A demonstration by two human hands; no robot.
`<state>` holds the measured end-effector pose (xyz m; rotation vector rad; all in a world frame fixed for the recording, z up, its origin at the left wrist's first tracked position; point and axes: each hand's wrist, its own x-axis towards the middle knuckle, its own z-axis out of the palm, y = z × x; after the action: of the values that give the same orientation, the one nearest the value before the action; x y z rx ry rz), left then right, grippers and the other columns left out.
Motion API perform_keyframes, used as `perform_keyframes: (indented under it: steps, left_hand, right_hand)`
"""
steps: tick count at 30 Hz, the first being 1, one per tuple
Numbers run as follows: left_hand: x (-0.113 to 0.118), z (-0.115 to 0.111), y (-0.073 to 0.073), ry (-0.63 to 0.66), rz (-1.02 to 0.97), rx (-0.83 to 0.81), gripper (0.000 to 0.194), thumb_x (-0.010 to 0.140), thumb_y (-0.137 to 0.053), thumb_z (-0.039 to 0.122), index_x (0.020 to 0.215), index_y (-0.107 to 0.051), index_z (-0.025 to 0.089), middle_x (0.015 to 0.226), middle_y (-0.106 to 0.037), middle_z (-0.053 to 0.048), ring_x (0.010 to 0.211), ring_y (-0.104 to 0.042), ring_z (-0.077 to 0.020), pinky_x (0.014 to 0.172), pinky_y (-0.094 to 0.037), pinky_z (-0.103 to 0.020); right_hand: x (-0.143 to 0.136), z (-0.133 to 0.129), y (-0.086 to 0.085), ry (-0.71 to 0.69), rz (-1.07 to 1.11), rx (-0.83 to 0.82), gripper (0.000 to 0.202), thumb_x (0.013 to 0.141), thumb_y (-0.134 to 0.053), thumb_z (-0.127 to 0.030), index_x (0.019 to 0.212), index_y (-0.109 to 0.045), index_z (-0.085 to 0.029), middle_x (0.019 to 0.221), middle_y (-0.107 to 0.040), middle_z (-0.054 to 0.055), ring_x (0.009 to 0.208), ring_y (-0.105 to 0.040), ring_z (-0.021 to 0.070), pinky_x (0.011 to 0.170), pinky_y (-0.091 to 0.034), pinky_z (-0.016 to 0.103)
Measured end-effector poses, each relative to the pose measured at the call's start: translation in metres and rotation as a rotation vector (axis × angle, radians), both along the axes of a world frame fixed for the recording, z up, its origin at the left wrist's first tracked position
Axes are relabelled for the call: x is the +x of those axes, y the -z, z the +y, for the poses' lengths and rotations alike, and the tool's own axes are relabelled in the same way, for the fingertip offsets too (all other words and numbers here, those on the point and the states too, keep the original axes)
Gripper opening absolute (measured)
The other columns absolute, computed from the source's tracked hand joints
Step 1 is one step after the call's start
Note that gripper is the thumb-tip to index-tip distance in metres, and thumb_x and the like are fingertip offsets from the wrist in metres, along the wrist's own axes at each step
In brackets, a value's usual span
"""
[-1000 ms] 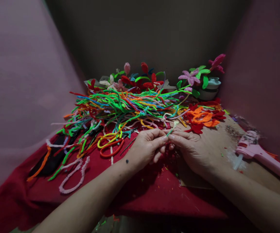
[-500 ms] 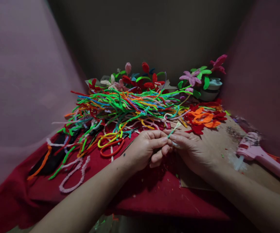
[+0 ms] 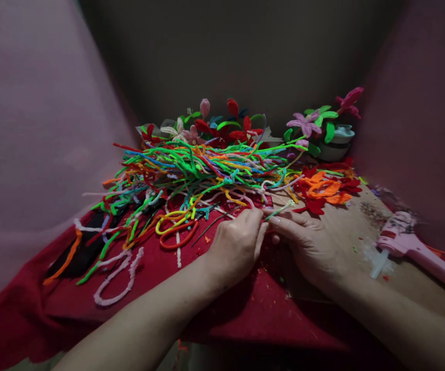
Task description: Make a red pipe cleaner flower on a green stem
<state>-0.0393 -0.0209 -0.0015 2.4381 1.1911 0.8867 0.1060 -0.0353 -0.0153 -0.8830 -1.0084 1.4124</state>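
Head view: near the table's left edge, a pale pink chenille loop (image 3: 110,299) lies on the red cloth (image 3: 64,304). Farther right, the left hand (image 3: 238,245) curls inward, fingertips hidden; whether it grips anything, I cannot tell. Just beside it, over the table's middle, a pale-tipped green stem (image 3: 274,213) slants up rightward, pinched in the right hand (image 3: 310,242), its lower end hard to make out. Toward the table's right edge, a pink hot glue gun (image 3: 410,243) has its handle cut off.
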Motion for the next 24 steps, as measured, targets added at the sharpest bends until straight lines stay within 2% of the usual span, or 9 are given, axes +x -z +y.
perform_keyframes:
  steps: [4,7,10,12,15,19,24]
  left_hand:
    - [-0.002,0.0,0.003,0.01,0.155,0.09,0.029,0.09,-0.033,0.021,0.108,-0.055,0.016,0.089,-0.06,-0.011,0.08,-0.058,-0.0194,0.071,-0.046,-0.03]
    - [-0.003,-0.001,0.004,0.009,0.174,0.104,0.031,0.089,-0.032,0.018,0.113,-0.052,0.015,0.09,-0.06,-0.011,0.077,-0.057,-0.0196,0.069,-0.046,-0.031]
    - [-0.003,-0.001,0.004,0.061,0.08,0.065,0.03,0.087,-0.034,0.014,0.11,-0.053,0.015,0.09,-0.06,-0.01,0.079,-0.056,-0.0179,0.072,-0.045,-0.029]
    - [-0.002,-0.002,0.001,0.095,-0.056,0.001,0.027,0.087,-0.035,0.013,0.105,-0.055,0.016,0.086,-0.06,-0.006,0.076,-0.056,-0.0145,0.072,-0.043,-0.025]
    - [0.0,-0.004,-0.006,0.102,-0.27,-0.165,0.021,0.089,-0.038,0.019,0.093,-0.059,0.018,0.075,-0.058,0.0,0.065,-0.052,-0.0088,0.065,-0.041,-0.019]
    - [0.002,-0.005,-0.017,0.102,-0.476,-0.466,0.019,0.086,-0.046,0.024,0.075,-0.059,0.017,0.06,-0.048,0.004,0.052,-0.041,-0.0053,0.051,-0.034,-0.016]
    - [0.003,-0.004,-0.024,0.133,-0.705,-0.918,0.017,0.082,-0.051,0.026,0.069,-0.053,0.015,0.05,-0.039,0.007,0.039,-0.03,-0.0025,0.038,-0.024,-0.015]
  right_hand:
    - [-0.001,-0.002,-0.002,0.034,-0.061,0.012,0.016,0.077,-0.063,-0.027,0.061,-0.065,-0.024,0.066,-0.057,-0.001,0.064,-0.048,0.0146,0.064,-0.038,0.029]
    - [-0.002,-0.003,0.0,0.055,-0.11,0.019,0.013,0.078,-0.063,-0.03,0.067,-0.068,-0.025,0.07,-0.059,-0.001,0.068,-0.05,0.0161,0.066,-0.039,0.031]
    - [-0.004,-0.005,-0.002,0.063,-0.125,0.067,0.01,0.08,-0.061,-0.029,0.08,-0.07,-0.026,0.081,-0.061,0.0,0.081,-0.052,0.0176,0.077,-0.04,0.032]
    - [-0.004,-0.007,-0.004,0.065,-0.154,0.112,0.011,0.082,-0.059,-0.028,0.081,-0.069,-0.025,0.085,-0.06,0.0,0.089,-0.051,0.0176,0.086,-0.037,0.033]
    - [-0.003,-0.008,-0.008,0.061,-0.235,0.157,0.015,0.084,-0.056,-0.029,0.073,-0.065,-0.024,0.084,-0.056,0.0,0.089,-0.049,0.0172,0.088,-0.036,0.033]
    - [0.0,-0.007,-0.009,0.037,-0.291,0.171,0.019,0.085,-0.053,-0.029,0.069,-0.061,-0.022,0.082,-0.055,0.001,0.086,-0.049,0.0172,0.085,-0.037,0.032]
    - [0.0,-0.004,-0.002,0.001,-0.14,0.09,0.016,0.083,-0.056,-0.029,0.071,-0.063,-0.021,0.083,-0.056,0.001,0.083,-0.05,0.0168,0.082,-0.039,0.031]
